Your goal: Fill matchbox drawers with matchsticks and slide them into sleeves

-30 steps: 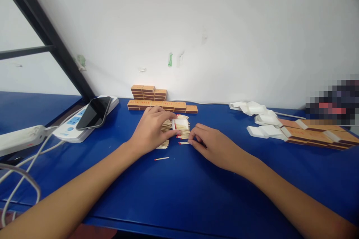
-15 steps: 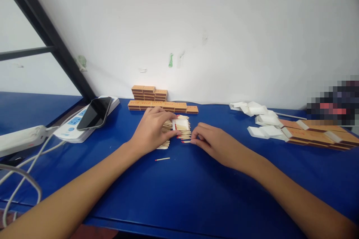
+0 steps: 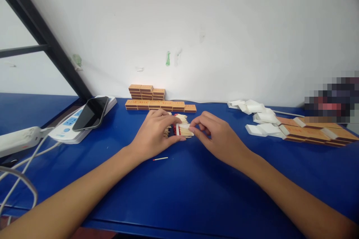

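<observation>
My left hand curls around a small white matchbox tray, thumb at its near side and index finger at its far side. Red-headed matches lie in the tray, heads to the left. At the tray's right end, my right hand has thumb and index finger pinched together on the pale end of a match; the fingertips partly hide it. More loose matches lie just behind the tray, and others show under my left hand. A single match rests on the blue table in front.
Orange-brown matchboxes stand in rows and stacks by the wall. At right are white empty trays and more matchbox covers. A phone lies on a white power strip at left, with cables.
My right hand has moved up and slightly left with the match, from the near side of the tray to its right end. My left hand stays around the tray. The view has shifted slightly.
</observation>
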A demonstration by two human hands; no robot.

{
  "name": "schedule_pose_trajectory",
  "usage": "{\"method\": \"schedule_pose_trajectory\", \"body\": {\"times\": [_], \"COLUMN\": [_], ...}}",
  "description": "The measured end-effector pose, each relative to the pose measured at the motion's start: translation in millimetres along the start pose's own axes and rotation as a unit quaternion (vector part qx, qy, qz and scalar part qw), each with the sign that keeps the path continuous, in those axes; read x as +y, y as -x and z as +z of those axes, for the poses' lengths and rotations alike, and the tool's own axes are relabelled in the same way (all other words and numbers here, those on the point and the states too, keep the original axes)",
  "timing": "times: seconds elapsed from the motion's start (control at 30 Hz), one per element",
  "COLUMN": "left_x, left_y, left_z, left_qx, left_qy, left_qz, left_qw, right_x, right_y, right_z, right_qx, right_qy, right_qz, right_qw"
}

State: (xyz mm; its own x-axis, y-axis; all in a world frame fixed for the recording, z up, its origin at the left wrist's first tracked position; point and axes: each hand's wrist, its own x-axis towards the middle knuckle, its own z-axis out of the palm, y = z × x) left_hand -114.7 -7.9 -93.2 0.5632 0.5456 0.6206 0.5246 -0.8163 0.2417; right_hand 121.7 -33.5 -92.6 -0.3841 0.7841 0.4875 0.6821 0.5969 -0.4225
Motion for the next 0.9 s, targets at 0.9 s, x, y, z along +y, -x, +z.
{"method": "schedule_pose_trajectory", "body": {"times": [0.9], "left_x": [-16], "left_y": [1], "left_z": [-6.6], "left_qx": [0.011], "left_qy": [-0.050], "left_qz": [-0.037], "left_qw": [0.998], "right_x": [5], "right_y": [5], "right_z": [19], "right_qx": [-0.112], "right_qy": [0.005], "right_qz": [-0.007], "right_qw": [0.994]}}
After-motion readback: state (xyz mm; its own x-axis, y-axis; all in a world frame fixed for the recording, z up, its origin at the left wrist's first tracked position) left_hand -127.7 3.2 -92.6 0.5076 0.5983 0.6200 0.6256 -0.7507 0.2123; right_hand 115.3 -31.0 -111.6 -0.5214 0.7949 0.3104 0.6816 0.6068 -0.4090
